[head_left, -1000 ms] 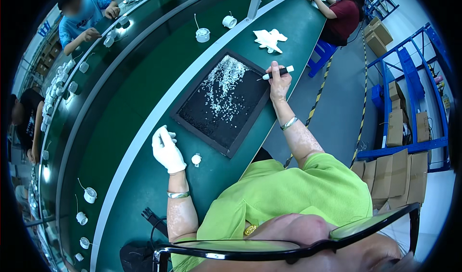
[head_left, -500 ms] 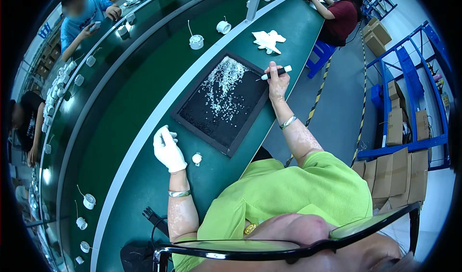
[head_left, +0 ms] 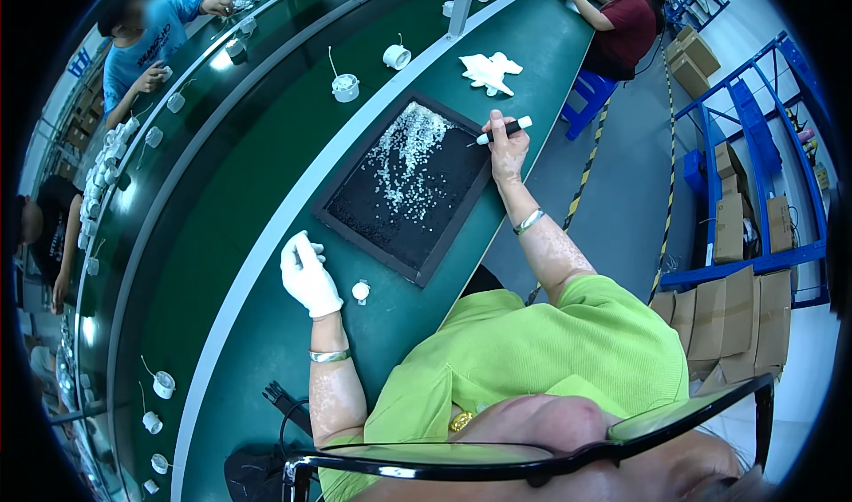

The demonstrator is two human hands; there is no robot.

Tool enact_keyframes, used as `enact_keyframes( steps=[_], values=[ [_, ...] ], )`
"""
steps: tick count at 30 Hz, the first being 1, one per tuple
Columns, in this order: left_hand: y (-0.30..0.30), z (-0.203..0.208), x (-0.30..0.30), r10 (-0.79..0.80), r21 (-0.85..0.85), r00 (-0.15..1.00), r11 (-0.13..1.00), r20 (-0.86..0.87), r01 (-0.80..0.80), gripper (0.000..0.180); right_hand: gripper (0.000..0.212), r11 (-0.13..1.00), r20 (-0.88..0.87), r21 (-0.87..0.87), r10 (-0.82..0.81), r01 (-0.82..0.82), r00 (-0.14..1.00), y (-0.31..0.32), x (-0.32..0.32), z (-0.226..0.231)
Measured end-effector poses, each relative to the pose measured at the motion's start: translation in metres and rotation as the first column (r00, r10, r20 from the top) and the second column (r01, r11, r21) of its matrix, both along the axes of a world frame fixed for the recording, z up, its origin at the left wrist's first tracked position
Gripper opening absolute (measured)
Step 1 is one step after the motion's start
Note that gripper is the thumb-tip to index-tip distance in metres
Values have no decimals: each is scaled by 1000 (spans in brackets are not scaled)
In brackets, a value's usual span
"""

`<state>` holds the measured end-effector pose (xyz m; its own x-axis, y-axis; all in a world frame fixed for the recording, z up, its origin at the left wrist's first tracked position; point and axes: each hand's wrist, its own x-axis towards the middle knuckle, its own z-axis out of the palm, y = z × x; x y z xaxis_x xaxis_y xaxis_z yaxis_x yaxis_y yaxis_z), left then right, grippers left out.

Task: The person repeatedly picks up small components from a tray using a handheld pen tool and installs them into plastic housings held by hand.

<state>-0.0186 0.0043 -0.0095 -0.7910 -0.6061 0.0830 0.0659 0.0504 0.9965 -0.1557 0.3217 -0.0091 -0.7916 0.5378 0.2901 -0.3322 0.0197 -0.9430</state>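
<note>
My right hand point(head_left: 508, 151), bare, grips a black-and-white pen-shaped tool point(head_left: 506, 129) with a thin tip, above the right rim of a black tray point(head_left: 359, 246). In the tray lie many small whitish, translucent pieces point(head_left: 410, 151), piled at the far end and scattered toward the middle. My left hand point(head_left: 309, 276), in a white glove, rests on the green bench left of the tray's near corner. Its fingers are curled; whether anything is in them is hidden. Just right of that hand lies a small round white part point(head_left: 360, 291).
A crumpled white glove point(head_left: 491, 72) lies beyond the tray. Left of the metal rail, a green conveyor carries round white parts with wires point(head_left: 344, 86). A black strap and bag point(head_left: 257, 471) lie near my left arm. Co-workers sit across and farther along; blue shelving point(head_left: 754, 129) stands right.
The round white parts on the near conveyor have shifted left and toward me. My hands and the tool have barely moved. The co-worker in blue has reached an arm out toward parts.
</note>
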Motion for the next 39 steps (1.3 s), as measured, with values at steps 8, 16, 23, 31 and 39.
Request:
enact_keyframes(
  steps=[8,16,23,31,39],
  values=[
    [2,4,1,2,-56,1000,998,8,-2,19,36,1000,-6,-11,9,-9,1000,-1,1,1],
    [1,1,2,3,-9,1000,1000,-25,-4,21,37,999,4,54,-9,9,1000,1,2,0],
    [0,2,1,-9,-22,1000,1000,-12,9,19,40,997,40,73,-26,23,999,1,0,-1],
    [0,2,1,-6,-27,1000,1000,-27,6,20,34,996,-24,67,-64,66,998,-1,-2,-4],
    [-1,0,3,-15,-46,1000,999,-25,14,20,34,995,3,76,-65,65,998,0,2,-4]
  ],
)
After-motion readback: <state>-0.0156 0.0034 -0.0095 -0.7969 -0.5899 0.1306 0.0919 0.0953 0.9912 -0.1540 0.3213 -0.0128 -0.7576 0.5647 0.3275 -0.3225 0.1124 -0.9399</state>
